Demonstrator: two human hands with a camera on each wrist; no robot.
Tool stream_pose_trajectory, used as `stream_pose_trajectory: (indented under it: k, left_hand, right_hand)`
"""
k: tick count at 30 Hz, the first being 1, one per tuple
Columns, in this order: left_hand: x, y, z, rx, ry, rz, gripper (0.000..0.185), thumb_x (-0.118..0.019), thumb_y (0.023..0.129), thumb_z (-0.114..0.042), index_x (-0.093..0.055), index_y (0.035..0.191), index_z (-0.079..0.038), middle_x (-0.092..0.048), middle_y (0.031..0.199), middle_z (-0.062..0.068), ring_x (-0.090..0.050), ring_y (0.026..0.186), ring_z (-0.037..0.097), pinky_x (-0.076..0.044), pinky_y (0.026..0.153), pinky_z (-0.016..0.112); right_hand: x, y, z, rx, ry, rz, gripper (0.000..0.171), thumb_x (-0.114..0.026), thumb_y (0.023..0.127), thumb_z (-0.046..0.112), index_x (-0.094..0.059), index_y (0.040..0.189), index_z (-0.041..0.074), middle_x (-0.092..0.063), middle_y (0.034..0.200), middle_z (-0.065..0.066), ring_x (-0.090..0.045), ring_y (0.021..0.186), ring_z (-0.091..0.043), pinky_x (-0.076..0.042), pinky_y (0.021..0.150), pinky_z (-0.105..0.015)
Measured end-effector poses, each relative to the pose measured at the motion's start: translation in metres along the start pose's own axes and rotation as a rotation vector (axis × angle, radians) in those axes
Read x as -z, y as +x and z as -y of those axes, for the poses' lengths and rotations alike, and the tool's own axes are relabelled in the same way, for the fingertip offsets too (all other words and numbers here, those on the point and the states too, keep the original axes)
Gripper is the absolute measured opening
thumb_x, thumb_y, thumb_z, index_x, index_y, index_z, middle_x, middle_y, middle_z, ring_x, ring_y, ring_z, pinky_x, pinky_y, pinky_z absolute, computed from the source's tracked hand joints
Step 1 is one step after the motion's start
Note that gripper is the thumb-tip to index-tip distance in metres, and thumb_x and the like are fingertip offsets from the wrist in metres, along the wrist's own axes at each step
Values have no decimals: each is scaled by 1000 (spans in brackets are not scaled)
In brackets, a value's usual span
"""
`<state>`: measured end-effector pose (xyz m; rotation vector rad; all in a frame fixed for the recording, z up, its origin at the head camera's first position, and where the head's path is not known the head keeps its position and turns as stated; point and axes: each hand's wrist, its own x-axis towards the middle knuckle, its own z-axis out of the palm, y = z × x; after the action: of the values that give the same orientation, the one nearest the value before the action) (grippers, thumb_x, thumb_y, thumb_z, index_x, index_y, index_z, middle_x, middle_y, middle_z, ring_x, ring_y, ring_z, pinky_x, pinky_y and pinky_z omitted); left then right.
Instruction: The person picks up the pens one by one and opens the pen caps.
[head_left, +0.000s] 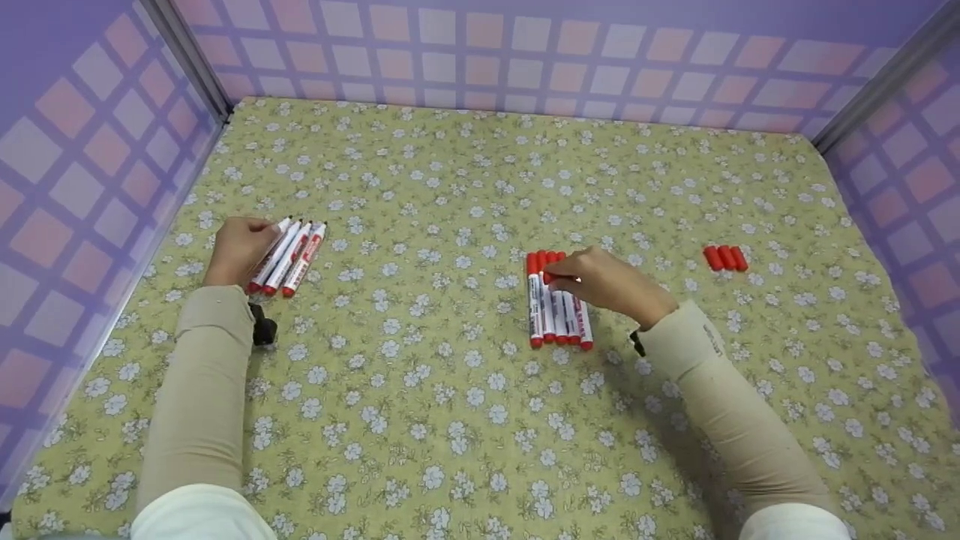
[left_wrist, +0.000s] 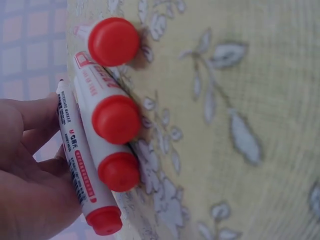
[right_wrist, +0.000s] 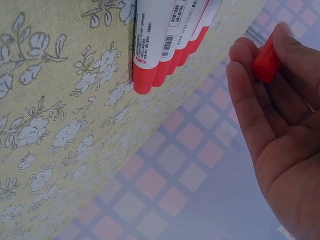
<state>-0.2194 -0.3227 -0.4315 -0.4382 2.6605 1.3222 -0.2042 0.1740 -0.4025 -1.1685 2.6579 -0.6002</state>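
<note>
At the left my left hand (head_left: 238, 249) pinches a white uncapped whiteboard marker (left_wrist: 80, 155) with a dark tip and a red end. Beside it lie several more uncapped markers (head_left: 306, 261), their tips pointing away from me. My right hand (head_left: 604, 279) holds a small red cap (right_wrist: 266, 60) between thumb and fingers. In the head view this hand is over a row of markers (head_left: 535, 311) lying side by side. Red caps show at the row's far end, some partly hidden by the hand.
Three loose red caps (head_left: 726, 258) lie together on the right side of the table. A yellow flowered cloth (head_left: 420, 450) covers the tabletop. Purple checked panels (head_left: 480, 52) stand along the back and both sides.
</note>
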Motion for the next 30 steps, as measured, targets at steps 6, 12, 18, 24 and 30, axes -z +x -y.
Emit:
stream_pose_trajectory:
  k: [6,12,18,24,30]
  left_hand:
    - [1,2,1,-13,93,17,48,-36,103,-20,-41,141,9,-41,141,34,-45,124,44,-39,100,54]
    - [-2,4,1,-7,141,1,46,-36,103,-18,-44,138,10,-46,135,34,-51,113,42,-42,94,52]
    - [-3,5,3,-9,172,-14,44,-39,102,-17,-47,136,11,-50,128,35,-54,104,40,-44,89,51]
    - [-4,4,2,15,185,-33,46,-39,102,-20,-47,136,9,-51,128,33,-55,101,37,-46,85,48]
    - [-4,3,3,9,197,-23,47,-36,102,-22,-46,136,9,-50,129,32,-55,102,37,-46,86,49]
  right_hand:
    - [-1,-1,-2,16,0,-5,22,-66,89,5,-71,110,0,-73,94,-13,-69,75,-21,-56,66,-32]
    - [-1,-1,-2,2,-19,0,24,-66,90,6,-71,112,-1,-73,96,-14,-69,77,-20,-57,67,-32]
    - [-3,-2,-3,17,-33,-10,23,-65,90,7,-71,111,0,-73,96,-14,-66,74,-17,-55,65,-30]
    - [-3,-3,-3,43,-44,-19,23,-66,89,6,-71,111,0,-73,95,-13,-65,71,-15,-55,63,-29]
    - [-3,-4,-4,13,-32,2,26,-67,89,6,-70,113,0,-73,100,-14,-63,73,-15,-57,67,-30]
